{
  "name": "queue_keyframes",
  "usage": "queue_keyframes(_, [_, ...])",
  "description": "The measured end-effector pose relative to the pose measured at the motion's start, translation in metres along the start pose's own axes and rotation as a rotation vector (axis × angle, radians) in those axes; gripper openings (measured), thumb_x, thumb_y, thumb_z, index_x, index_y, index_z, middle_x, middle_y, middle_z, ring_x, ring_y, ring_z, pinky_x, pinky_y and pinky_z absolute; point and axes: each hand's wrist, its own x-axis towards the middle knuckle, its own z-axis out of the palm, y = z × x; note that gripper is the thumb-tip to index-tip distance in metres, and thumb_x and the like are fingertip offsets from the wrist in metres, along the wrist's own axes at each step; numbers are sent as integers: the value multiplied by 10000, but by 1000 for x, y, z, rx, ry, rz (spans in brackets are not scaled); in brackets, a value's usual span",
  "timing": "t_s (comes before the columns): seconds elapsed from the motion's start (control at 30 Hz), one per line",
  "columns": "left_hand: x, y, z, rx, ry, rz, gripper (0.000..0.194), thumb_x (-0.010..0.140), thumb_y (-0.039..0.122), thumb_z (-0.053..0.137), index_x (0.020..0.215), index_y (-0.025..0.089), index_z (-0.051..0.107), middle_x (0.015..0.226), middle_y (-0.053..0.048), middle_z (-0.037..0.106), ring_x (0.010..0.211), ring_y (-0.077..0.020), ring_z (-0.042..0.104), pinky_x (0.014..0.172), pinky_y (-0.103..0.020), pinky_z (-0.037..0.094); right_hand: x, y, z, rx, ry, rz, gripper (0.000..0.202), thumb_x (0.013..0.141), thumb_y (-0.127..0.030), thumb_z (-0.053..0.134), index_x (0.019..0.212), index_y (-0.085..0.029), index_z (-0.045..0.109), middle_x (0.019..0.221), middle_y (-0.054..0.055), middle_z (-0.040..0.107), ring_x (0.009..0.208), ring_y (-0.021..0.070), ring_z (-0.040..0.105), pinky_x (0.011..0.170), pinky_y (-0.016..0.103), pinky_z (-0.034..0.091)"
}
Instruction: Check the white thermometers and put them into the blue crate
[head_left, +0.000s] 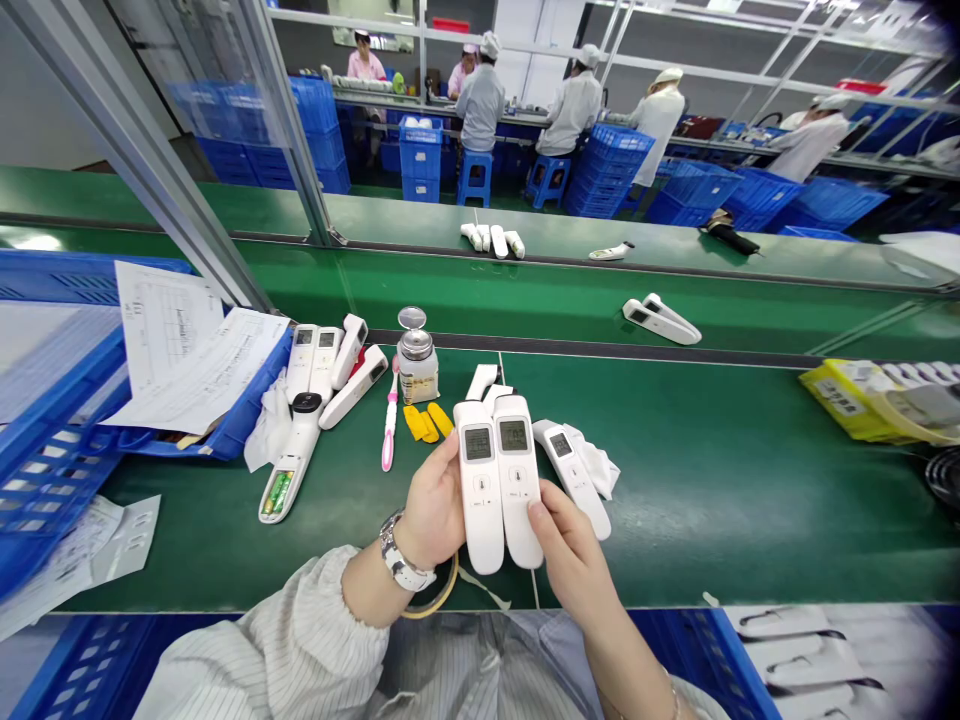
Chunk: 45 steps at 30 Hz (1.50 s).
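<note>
Two white handheld thermometers with small grey screens are held side by side over the green table. My left hand (437, 505) is closed round the left thermometer (481, 520). The fingers of my right hand (574, 550) grip the lower part of the right thermometer (519, 515). Just behind them more white thermometers stick out, partly hidden. Another thermometer (576, 480) lies to the right, next to a crumpled white tissue (598, 462). A roll of tape (442, 598) shows partly beneath my left wrist.
At the left are several thermometers, one with its battery bay open (281, 490), a toothbrush (389, 430), a metal-topped bottle (418, 370), yellow finger cots (427, 424) and a blue crate (225, 430). A yellow package (844, 400) lies right. People work beyond the conveyor (450, 290).
</note>
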Motion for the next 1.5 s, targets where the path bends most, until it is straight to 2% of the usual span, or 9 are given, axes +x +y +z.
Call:
queue_keyframes(0.17, [1,0,-1,40,51,84,244,853,293,446,1014,192,598,981,-41,657,1089,-257,525,994,-422,350,-3,17,3,-295,129,-222,487,824,-294,546,1292,-225,430,1047,76,617,734,210,577,665,321,455])
queue_keyframes(0.33, [-2,0,0,145,33,151,393,826,197,524,1198,305,461,1111,-19,607,1106,-230,520,969,-422,383,-7,25,9,-350,52,-352,559,857,-204,486,1369,-304,286,1193,80,477,922,220,536,695,315,464])
queue_keyframes(0.5, [-3,1,0,211,40,139,389,810,205,554,1185,268,470,1137,-56,598,1032,-237,568,891,-407,447,-10,26,12,-139,17,-285,427,889,-231,440,1305,-308,384,1256,79,402,970,211,522,733,316,468])
queue_keyframes(0.8, [-1,-1,-5,306,0,81,329,740,257,646,1030,124,567,920,-97,667,676,-154,613,602,-265,503,-13,22,13,257,-127,-47,460,867,-285,527,1276,-319,320,1044,47,555,892,175,567,759,317,465])
queue_keyframes(0.93, [-2,-5,-4,311,-1,110,436,756,408,609,1092,138,542,1016,-114,642,835,-189,614,709,-285,503,-13,24,16,315,-151,-58,468,863,-282,540,1276,-332,325,1104,56,544,924,181,562,775,324,466])
queue_keyframes(1.07, [-4,-7,-3,313,39,1,532,814,538,431,1127,114,506,1059,-161,609,943,-243,589,807,-359,479,-10,22,22,347,-180,-51,447,868,-291,533,1264,-320,327,1151,67,521,951,186,551,777,326,466])
queue_keyframes(1.2, [-6,-7,-5,371,41,7,428,785,419,566,1102,145,479,998,-124,615,877,-225,601,761,-359,493,-9,24,23,318,-183,-26,450,871,-316,525,1265,-311,307,993,49,567,836,167,566,685,292,465])
queue_keyframes(1.37, [-3,-9,-5,397,67,65,335,747,215,640,1037,170,479,918,-69,632,884,-192,600,775,-322,497,-5,26,2,150,-255,-55,462,854,-338,543,1268,-286,346,834,16,549,722,147,550,646,293,463])
queue_keyframes(1.5, [1,-9,-2,370,259,10,300,763,212,617,1033,164,493,882,-67,646,815,-154,621,729,-247,502,22,12,-45,-128,-176,-125,270,863,-362,505,1101,-232,517,835,29,572,712,147,571,661,293,476])
